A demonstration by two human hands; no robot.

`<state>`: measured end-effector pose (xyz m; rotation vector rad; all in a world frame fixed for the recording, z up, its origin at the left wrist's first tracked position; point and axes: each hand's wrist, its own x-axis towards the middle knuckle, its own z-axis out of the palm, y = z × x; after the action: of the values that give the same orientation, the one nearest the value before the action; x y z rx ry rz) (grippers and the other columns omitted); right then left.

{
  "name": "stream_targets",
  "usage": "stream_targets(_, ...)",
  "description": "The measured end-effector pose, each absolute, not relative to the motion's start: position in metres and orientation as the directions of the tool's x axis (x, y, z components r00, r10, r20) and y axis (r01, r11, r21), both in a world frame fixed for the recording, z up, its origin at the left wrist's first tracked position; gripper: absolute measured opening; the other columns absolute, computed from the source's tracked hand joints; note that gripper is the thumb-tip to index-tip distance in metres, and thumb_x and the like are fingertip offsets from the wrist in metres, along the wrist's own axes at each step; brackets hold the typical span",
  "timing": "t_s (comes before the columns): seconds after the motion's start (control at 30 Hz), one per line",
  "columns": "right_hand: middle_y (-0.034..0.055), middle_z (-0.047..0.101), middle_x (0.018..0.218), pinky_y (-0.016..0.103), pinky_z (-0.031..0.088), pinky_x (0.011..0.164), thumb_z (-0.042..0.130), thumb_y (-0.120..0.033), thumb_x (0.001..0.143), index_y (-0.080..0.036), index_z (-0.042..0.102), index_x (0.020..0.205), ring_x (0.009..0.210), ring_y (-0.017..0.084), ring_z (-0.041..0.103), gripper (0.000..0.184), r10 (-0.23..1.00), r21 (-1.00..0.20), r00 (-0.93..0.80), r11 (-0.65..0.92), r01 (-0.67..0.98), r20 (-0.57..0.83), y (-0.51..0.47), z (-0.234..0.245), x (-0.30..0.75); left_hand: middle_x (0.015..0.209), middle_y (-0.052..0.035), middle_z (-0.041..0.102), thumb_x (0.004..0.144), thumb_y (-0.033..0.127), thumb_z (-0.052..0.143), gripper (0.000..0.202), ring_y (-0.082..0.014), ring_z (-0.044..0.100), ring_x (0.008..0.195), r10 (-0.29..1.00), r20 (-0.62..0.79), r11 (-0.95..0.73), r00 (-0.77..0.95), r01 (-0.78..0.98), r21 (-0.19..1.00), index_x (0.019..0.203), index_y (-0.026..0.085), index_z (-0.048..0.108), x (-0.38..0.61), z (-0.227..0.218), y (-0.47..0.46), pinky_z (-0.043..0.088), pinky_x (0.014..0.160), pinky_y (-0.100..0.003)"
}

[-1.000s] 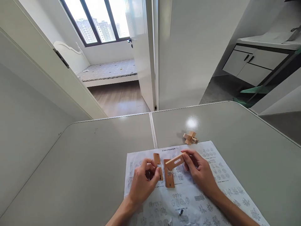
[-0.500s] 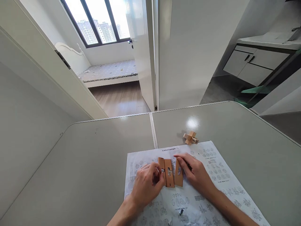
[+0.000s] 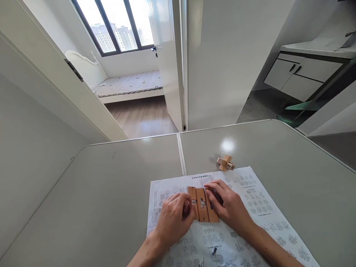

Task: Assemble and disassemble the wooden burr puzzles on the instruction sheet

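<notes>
Three flat wooden puzzle pieces lie side by side on a printed instruction sheet [image 3: 194, 244]. Cut-outs show in the middle piece [image 3: 203, 211] and the right piece [image 3: 213, 216]. My left hand [image 3: 175, 211] is curled around the outer side of the left piece [image 3: 192, 192], with thumb and forefinger at its edge and part of it hidden. Closed over the upper part of the right piece is my right hand [image 3: 226, 200], its thumb on the wood and its fingertips near the top end. The pieces sit against each other or nearly so.
An assembled wooden burr puzzle [image 3: 226, 163] stands just beyond the sheet's far edge. A small dark object [image 3: 214, 251] lies on the sheet near me. The grey table [image 3: 111, 200] has a pale seam [image 3: 181, 154] running away from me.
My right hand has brought the right piece leftward against the middle one, closing the gap between them. That piece now lies flatter and slanted like the others. My left hand has barely moved.
</notes>
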<state>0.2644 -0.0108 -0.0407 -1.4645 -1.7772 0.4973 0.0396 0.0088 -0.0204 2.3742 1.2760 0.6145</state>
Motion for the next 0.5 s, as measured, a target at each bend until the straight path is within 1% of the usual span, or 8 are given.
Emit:
stream_targets(0.07, 0.0074, 0.073, 0.111, 0.032, 0.062, 0.066, 0.050, -0.029, 0.109, -0.026, 0.070, 0.116, 0.082, 0.022, 0.076, 0.021, 0.950, -0.720, -0.043, 0.264, 0.642, 0.310, -0.011, -0.041, 0.264, 0.076, 0.0004, 0.061, 0.093, 0.016, 0.058, 0.011, -0.0191, 0.060, 0.073, 0.839, 0.234, -0.537, 0.492, 0.674, 0.508, 0.091, 0.024, 0.050, 0.040, -0.019, 0.009, 0.049, 0.066, -0.030)
stream_targets(0.1, 0.0073, 0.073, 0.111, 0.033, 0.063, 0.067, 0.050, -0.029, 0.109, -0.026, 0.070, 0.115, 0.083, 0.022, 0.076, 0.021, 0.951, -0.728, -0.041, 0.262, 0.633, 0.307, -0.011, -0.041, 0.264, 0.082, -0.0013, 0.063, 0.092, 0.016, 0.060, 0.013, -0.0206, 0.062, 0.078, 0.831, 0.255, -0.550, 0.495, 0.662, 0.509, 0.092, 0.024, 0.050, 0.041, -0.018, 0.009, 0.051, 0.070, -0.031)
stream_targets(0.17, 0.0076, 0.073, 0.111, 0.033, 0.064, 0.070, 0.050, -0.028, 0.109, -0.026, 0.069, 0.115, 0.086, 0.023, 0.077, 0.021, 0.952, -0.747, -0.039, 0.263, 0.611, 0.303, -0.011, -0.040, 0.265, 0.098, -0.0054, 0.067, 0.087, 0.015, 0.066, 0.020, -0.0243, 0.065, 0.095, 0.808, 0.289, -0.582, 0.514, 0.622, 0.523, 0.099, 0.024, 0.052, 0.041, -0.016, 0.009, 0.055, 0.081, -0.036)
stream_targets(0.23, 0.0082, 0.073, 0.112, 0.034, 0.064, 0.075, 0.049, -0.026, 0.109, -0.026, 0.069, 0.115, 0.091, 0.024, 0.076, 0.021, 0.954, -0.763, -0.049, 0.266, 0.590, 0.295, -0.010, -0.039, 0.265, 0.116, -0.0086, 0.067, 0.083, 0.013, 0.072, 0.034, -0.0276, 0.064, 0.112, 0.778, 0.301, -0.616, 0.551, 0.575, 0.539, 0.109, 0.024, 0.054, 0.040, -0.013, 0.008, 0.055, 0.095, -0.041)
stream_targets(0.3, 0.0090, 0.073, 0.114, 0.036, 0.064, 0.080, 0.049, -0.026, 0.109, -0.025, 0.068, 0.116, 0.096, 0.025, 0.075, 0.021, 0.955, -0.776, -0.069, 0.274, 0.568, 0.287, -0.010, -0.040, 0.267, 0.131, -0.0114, 0.065, 0.081, 0.014, 0.077, 0.046, -0.0311, 0.059, 0.126, 0.742, 0.297, -0.651, 0.601, 0.539, 0.534, 0.119, 0.024, 0.053, 0.040, -0.011, 0.008, 0.052, 0.107, -0.048)
stream_targets(0.37, 0.0100, 0.073, 0.117, 0.038, 0.064, 0.085, 0.048, -0.025, 0.109, -0.025, 0.068, 0.118, 0.102, 0.026, 0.074, 0.021, 0.955, -0.794, -0.090, 0.286, 0.537, 0.283, -0.009, -0.042, 0.269, 0.143, -0.0138, 0.061, 0.080, 0.017, 0.081, 0.056, -0.0344, 0.053, 0.139, 0.706, 0.276, -0.679, 0.652, 0.513, 0.524, 0.127, 0.024, 0.052, 0.039, -0.009, 0.007, 0.047, 0.115, -0.052)
stream_targets(0.43, 0.0109, 0.072, 0.120, 0.039, 0.064, 0.090, 0.048, -0.024, 0.108, -0.025, 0.067, 0.120, 0.108, 0.027, 0.073, 0.022, 0.954, -0.816, -0.105, 0.294, 0.498, 0.280, -0.009, -0.044, 0.270, 0.152, -0.0149, 0.056, 0.079, 0.022, 0.084, 0.066, -0.0369, 0.046, 0.147, 0.679, 0.242, -0.695, 0.693, 0.502, 0.514, 0.136, 0.025, 0.052, 0.038, -0.008, 0.008, 0.043, 0.120, -0.055)
stream_targets(0.5, 0.0112, 0.071, 0.123, 0.039, 0.063, 0.090, 0.047, -0.025, 0.109, -0.026, 0.067, 0.122, 0.109, 0.026, 0.073, 0.023, 0.958, -0.844, -0.115, 0.285, 0.455, 0.262, -0.009, -0.044, 0.271, 0.159, -0.0146, 0.052, 0.079, 0.027, 0.087, 0.073, -0.0388, 0.041, 0.152, 0.659, 0.214, -0.709, 0.721, 0.501, 0.496, 0.143, 0.026, 0.052, 0.037, -0.008, 0.008, 0.040, 0.123, -0.059)
